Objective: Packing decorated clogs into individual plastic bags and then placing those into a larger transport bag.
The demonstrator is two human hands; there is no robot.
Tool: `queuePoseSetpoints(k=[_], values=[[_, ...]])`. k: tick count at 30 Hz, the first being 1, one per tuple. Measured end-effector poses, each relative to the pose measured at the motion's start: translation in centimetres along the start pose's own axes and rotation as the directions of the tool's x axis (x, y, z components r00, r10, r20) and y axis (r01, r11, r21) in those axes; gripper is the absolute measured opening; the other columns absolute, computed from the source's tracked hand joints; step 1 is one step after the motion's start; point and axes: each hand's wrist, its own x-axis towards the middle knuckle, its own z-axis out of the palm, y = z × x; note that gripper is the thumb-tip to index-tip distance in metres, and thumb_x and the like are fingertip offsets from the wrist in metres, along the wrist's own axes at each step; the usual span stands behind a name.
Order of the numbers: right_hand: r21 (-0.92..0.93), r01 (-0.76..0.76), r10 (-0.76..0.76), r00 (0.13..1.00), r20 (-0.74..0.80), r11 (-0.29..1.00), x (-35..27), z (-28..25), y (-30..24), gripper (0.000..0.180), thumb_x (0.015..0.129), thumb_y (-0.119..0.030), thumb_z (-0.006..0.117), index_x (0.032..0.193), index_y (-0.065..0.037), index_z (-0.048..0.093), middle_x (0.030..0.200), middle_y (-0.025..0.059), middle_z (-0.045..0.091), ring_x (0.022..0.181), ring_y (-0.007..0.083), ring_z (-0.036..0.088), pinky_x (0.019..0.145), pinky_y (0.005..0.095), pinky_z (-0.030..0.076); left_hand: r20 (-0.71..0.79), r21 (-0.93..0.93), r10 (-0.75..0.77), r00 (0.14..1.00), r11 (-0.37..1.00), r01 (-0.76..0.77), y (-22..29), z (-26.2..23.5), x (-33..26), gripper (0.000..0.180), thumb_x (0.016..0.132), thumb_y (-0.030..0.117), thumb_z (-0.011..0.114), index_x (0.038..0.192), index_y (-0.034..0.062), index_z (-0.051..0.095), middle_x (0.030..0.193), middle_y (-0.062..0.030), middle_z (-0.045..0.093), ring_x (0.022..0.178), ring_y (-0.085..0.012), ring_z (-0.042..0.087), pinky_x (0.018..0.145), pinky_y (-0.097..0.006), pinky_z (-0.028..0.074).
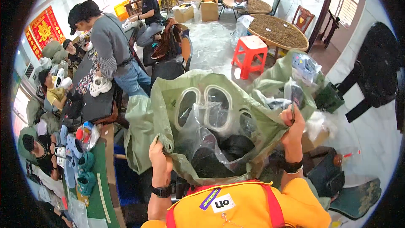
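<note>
A large green woven sack (163, 101) gapes in front of me, its mouth stretched wide between my hands. My left hand (159, 158) is closed on the near left part of its rim, with the cloth bunched in the fingers. On the right, my right hand (293, 123) pinches the rim somewhat higher up. Inside lie dark shoes with white rims (230, 116), wrapped in see-through plastic bags (195, 122). Black shoes or similar black things (211, 160) fill the near part; plastic and shadow hide their exact shape.
Behind my right hand stands another green sack (274, 78) with bagged shoes. Farther off are a red stool (249, 55) and round trays (278, 31). A green-topped table (99, 181) with clogs (86, 162) is at left. Several people work along a dark table (95, 105).
</note>
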Motion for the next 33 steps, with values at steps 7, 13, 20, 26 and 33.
queuePoseSetpoints(k=[7, 13, 20, 26, 33], values=[[-0.096, -0.055, 0.045, 0.994, -0.102, 0.994, 18.4, -2.4, 3.9, 0.034, 0.085, -0.026, 0.044, 0.057, -0.012, 0.033, 0.052, -0.0029, 0.026, 0.049, 0.0085, 0.024, 0.048, 0.0240, 0.020, -0.181, 0.002, -0.047, 0.982, 0.999, 0.048, -5.7, 7.1, 14.8, 0.028, 0.079, 0.004, 0.038, 0.102, -0.0047, 0.050, 0.092, -0.0082, 0.055, 0.083, -0.0164, 0.054, 0.073, -0.028, 0.043], [-0.084, -0.092, 0.062, 0.949, -0.308, 0.992, 26.0, -5.3, 4.3, 0.034, 0.085, -0.026, 0.044, 0.057, -0.012, 0.032, 0.052, -0.0033, 0.025, 0.047, 0.0084, 0.023, 0.047, 0.0240, 0.019, 0.023, 0.100, -0.167, 0.986, 0.981, 0.164, -7.8, 15.2, 24.0, 0.031, 0.076, 0.001, 0.036, 0.102, -0.0048, 0.050, 0.095, -0.0083, 0.056, 0.086, -0.0171, 0.053, 0.078, -0.027, 0.041], [-0.047, -0.034, 0.008, 0.887, -0.461, 0.998, 27.5, -4.4, 4.7, 0.035, 0.087, -0.027, 0.040, 0.057, -0.013, 0.030, 0.050, -0.0034, 0.020, 0.046, 0.0082, 0.018, 0.047, 0.0229, 0.018, 0.236, 0.175, -0.214, 0.948, 0.969, 0.176, -7.7, 21.7, 33.4, 0.029, 0.077, 0.003, 0.039, 0.101, -0.0033, 0.052, 0.095, -0.0085, 0.057, 0.084, -0.0164, 0.054, 0.075, -0.026, 0.041], [-0.044, 0.135, -0.138, 0.849, -0.510, 0.990, 28.9, -2.2, 5.9, 0.035, 0.087, -0.029, 0.040, 0.058, -0.012, 0.029, 0.051, -0.0036, 0.019, 0.048, 0.0084, 0.020, 0.048, 0.0238, 0.018, 0.381, 0.134, -0.262, 0.887, 0.965, 0.227, -10.7, 22.3, 41.3, 0.028, 0.079, 0.004, 0.036, 0.101, -0.0035, 0.052, 0.096, -0.0059, 0.055, 0.086, -0.0139, 0.051, 0.077, -0.024, 0.038], [-0.058, 0.219, -0.211, 0.788, -0.578, 0.974, 36.3, 0.6, 4.7, 0.037, 0.086, -0.030, 0.041, 0.056, -0.013, 0.029, 0.049, -0.0036, 0.020, 0.046, 0.0094, 0.018, 0.047, 0.0242, 0.018, 0.481, 0.105, -0.244, 0.842, 0.970, 0.220, -11.4, 27.3, 47.4, 0.028, 0.080, 0.003, 0.033, 0.098, -0.0026, 0.053, 0.093, -0.0057, 0.056, 0.085, -0.0131, 0.051, 0.076, -0.025, 0.039]])
